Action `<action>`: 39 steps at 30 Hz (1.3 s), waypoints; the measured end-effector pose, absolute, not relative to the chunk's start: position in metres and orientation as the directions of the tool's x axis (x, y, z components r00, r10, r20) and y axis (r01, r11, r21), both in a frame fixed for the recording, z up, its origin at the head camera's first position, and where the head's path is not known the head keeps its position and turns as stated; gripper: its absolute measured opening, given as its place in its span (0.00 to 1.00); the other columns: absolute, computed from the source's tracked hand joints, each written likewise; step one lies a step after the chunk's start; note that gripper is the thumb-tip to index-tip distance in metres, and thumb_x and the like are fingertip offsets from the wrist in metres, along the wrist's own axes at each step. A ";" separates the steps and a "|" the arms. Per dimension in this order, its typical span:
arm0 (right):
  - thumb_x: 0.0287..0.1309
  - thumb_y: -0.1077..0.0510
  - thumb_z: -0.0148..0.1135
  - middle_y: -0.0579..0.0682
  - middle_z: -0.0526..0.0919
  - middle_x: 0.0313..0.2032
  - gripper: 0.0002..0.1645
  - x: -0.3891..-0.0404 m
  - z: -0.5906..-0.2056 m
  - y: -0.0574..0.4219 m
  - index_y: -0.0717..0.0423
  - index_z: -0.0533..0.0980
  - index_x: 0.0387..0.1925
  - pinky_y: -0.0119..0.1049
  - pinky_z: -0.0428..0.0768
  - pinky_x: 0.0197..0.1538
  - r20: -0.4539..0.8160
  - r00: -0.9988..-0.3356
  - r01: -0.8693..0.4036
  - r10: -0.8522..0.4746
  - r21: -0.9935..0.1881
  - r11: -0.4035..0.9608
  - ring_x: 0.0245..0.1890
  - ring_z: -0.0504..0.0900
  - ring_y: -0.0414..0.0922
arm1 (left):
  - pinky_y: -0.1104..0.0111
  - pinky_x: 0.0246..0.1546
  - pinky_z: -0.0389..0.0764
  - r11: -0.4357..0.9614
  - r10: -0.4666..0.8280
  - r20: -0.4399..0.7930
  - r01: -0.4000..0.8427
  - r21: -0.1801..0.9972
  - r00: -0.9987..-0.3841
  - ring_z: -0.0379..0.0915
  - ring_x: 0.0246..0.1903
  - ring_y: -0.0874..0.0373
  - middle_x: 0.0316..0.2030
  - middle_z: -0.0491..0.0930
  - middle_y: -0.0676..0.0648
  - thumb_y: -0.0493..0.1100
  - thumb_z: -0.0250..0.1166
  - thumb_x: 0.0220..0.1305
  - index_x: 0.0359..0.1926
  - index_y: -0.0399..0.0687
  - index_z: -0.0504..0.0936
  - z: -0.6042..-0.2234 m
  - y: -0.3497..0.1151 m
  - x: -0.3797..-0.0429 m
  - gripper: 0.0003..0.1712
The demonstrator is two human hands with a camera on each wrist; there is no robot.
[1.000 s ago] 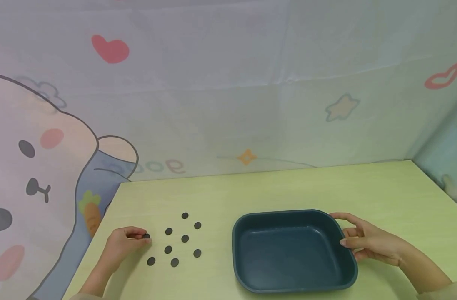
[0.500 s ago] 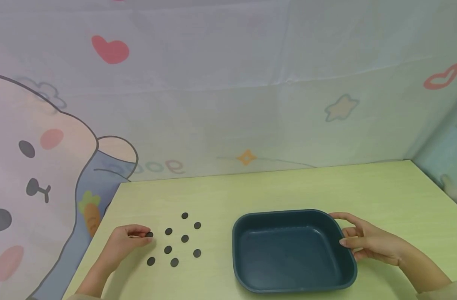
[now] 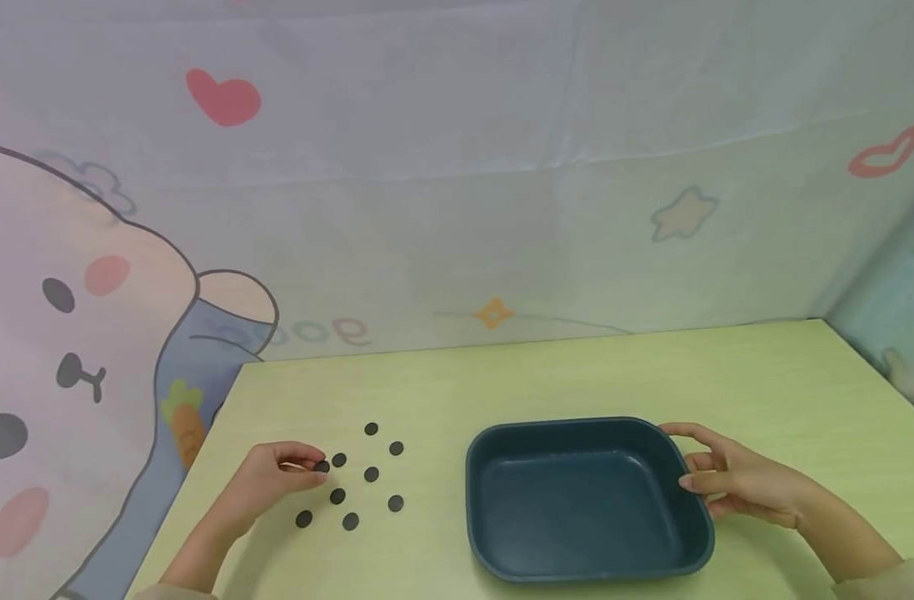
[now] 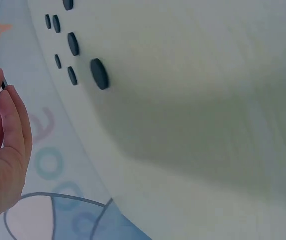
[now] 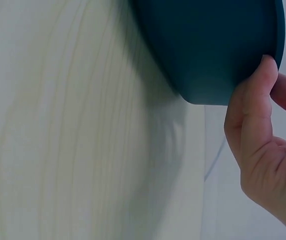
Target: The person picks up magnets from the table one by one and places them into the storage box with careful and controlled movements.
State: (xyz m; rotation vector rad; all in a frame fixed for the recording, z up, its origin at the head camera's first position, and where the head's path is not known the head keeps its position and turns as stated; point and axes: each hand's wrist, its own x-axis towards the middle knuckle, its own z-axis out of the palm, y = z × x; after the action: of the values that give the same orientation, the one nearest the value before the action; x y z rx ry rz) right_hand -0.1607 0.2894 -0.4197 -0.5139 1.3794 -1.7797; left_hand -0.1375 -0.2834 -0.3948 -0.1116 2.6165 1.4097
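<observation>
In the head view my left hand (image 3: 269, 485) pinches a small black disc (image 3: 322, 467) between thumb and fingertips, above the table's left part. The left wrist view shows that disc (image 4: 4, 85) edge-on, raised off the surface. Several matching black discs (image 3: 371, 474) lie scattered flat just right of the hand. My right hand (image 3: 752, 485) grips the right wall of a dark teal rectangular basin (image 3: 576, 517) with rounded corners; nothing lies inside it. In the right wrist view the thumb and fingers of the right hand (image 5: 262, 130) pinch the basin's rim (image 5: 281, 35).
Both hands work over a pale yellow-green wooden table (image 3: 561, 375). A printed cloth (image 3: 427, 208) with hearts, stars and a cartoon bear hangs behind it and along the left and right sides. Bare tabletop separates the discs from the basin.
My left hand has lifted slightly and moved right with the pinched disc, now close to the other discs. The right hand and the basin have stayed put.
</observation>
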 end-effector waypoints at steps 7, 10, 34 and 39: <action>0.66 0.73 0.40 0.52 0.77 0.42 0.35 -0.162 -0.418 0.290 0.38 0.53 0.66 0.39 0.81 0.42 -0.158 -0.600 0.329 -0.784 -0.942 -0.062 0.36 0.79 0.42 | 0.66 0.38 0.77 0.524 0.087 -0.172 -0.102 0.846 -0.981 0.77 0.35 0.56 0.37 0.81 0.46 0.39 0.72 0.50 0.43 0.34 0.81 -0.379 -0.267 -0.135 0.19; 0.66 0.72 0.41 0.50 0.77 0.41 0.35 -0.162 -0.418 0.291 0.37 0.54 0.65 0.39 0.81 0.41 -0.169 -0.607 0.321 -0.777 -0.946 -0.046 0.35 0.79 0.41 | 0.67 0.38 0.77 0.496 0.134 -0.170 -0.082 0.864 -0.976 0.78 0.35 0.56 0.36 0.82 0.46 0.40 0.72 0.51 0.44 0.33 0.80 -0.373 -0.262 -0.134 0.20; 0.66 0.72 0.40 0.51 0.78 0.41 0.35 -0.162 -0.419 0.288 0.38 0.52 0.66 0.40 0.81 0.41 -0.172 -0.600 0.326 -0.781 -0.945 -0.042 0.36 0.80 0.43 | 0.65 0.38 0.77 0.474 0.258 -0.212 -0.067 0.878 -0.943 0.77 0.35 0.55 0.32 0.82 0.48 0.44 0.73 0.49 0.41 0.40 0.82 -0.348 -0.213 -0.120 0.19; 0.66 0.73 0.40 0.51 0.78 0.42 0.35 -0.161 -0.419 0.288 0.38 0.53 0.66 0.40 0.81 0.42 -0.174 -0.600 0.327 -0.781 -0.944 -0.041 0.36 0.80 0.43 | 0.65 0.37 0.78 0.444 0.291 -0.193 -0.047 0.895 -0.937 0.77 0.35 0.55 0.35 0.82 0.47 0.41 0.72 0.49 0.41 0.39 0.82 -0.347 -0.204 -0.123 0.17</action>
State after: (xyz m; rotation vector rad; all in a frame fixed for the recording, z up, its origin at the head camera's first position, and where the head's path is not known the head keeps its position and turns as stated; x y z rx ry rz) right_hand -0.1613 0.2883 -0.4189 -0.5078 1.4312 -1.7532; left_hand -0.1225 -0.2040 -0.3470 0.2094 2.3807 1.4904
